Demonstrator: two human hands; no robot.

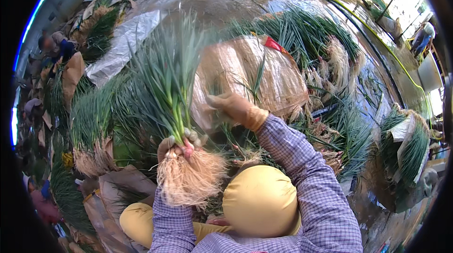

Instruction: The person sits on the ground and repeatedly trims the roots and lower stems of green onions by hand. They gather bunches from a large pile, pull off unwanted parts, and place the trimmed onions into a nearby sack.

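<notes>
My gloved left hand [165, 147] grips a bunch of spring onions [177, 100] near the base. The green leaves point away from me. Pale, stringy roots [193, 180] hang toward me below reddish bulbs, hiding part of the hand and wrist. To the right of the bunch, my gloved right hand [233, 108] is raised and apart from it. Its fingers are motion-blurred, and I see nothing clearly held there. Beyond it lies a woven plastic sack [244, 65] with a few loose leaves on top. Loose spring onions [244, 154] lie under my right forearm.
More spring onions are heaped at the far right [300, 37], right [350, 136] and left [93, 111]. A white plastic sheet [124, 44] lies at the far left. A yellow hose [385, 47] crosses the wet floor. Other people [58, 46] work along the left side.
</notes>
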